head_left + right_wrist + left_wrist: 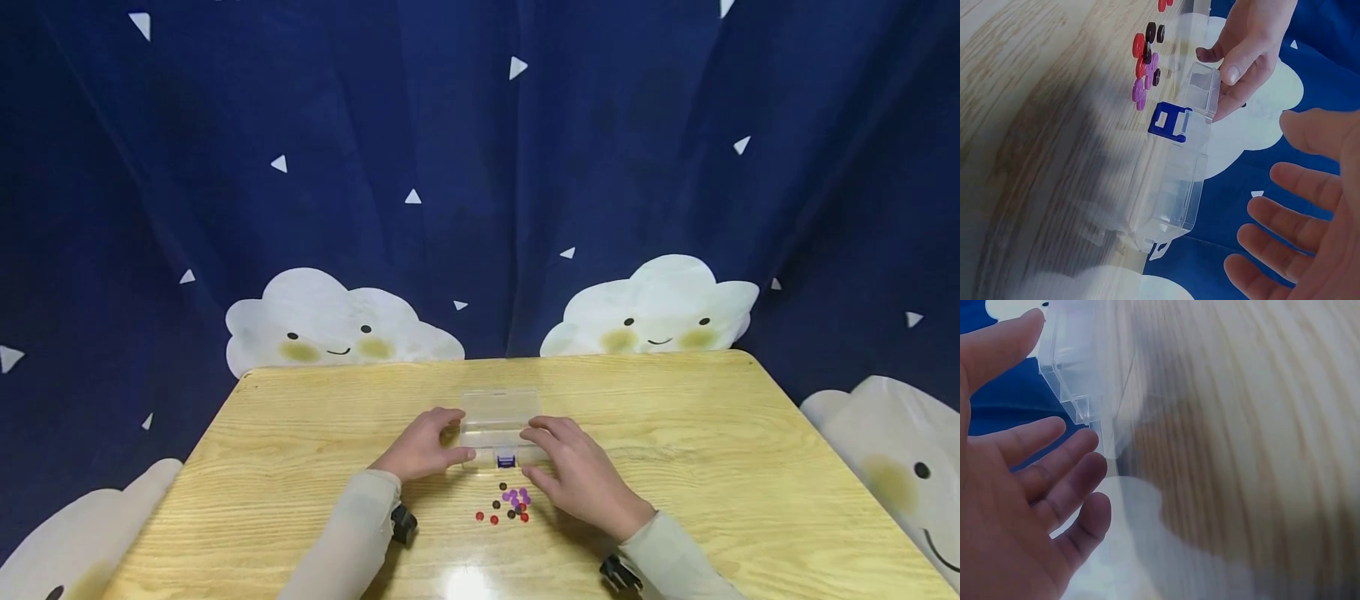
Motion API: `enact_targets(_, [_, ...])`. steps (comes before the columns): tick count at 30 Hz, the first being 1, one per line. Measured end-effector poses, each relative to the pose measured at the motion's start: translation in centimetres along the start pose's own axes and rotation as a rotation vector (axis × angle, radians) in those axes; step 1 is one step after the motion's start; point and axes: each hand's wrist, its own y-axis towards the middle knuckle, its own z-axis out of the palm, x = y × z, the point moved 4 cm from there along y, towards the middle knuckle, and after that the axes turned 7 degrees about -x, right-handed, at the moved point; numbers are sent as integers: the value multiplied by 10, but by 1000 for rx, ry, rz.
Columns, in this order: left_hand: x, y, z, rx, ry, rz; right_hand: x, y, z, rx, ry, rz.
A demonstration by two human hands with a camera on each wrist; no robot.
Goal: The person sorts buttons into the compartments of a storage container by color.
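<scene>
On the wooden table, a clear plastic box stands with its see-through lid laid back toward the far side. A dark blue latch sits on its front. My left hand is at the box's left end, thumb by the near corner and fingertips by the far one. On the other side, my right hand spreads its fingers and thumb around the right end; the right wrist view shows them apart from the box. Several small purple discs, black discs and red discs lie scattered before it.
The wooden table ends at a dark blue curtain with white clouds and triangles. A black wrist device is under the left sleeve, and another black device is under the right one.
</scene>
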Motion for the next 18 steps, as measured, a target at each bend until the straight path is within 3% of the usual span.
enact_targets(18, [4, 4, 6, -6, 5, -22, -7, -3, 4, 18, 6, 4])
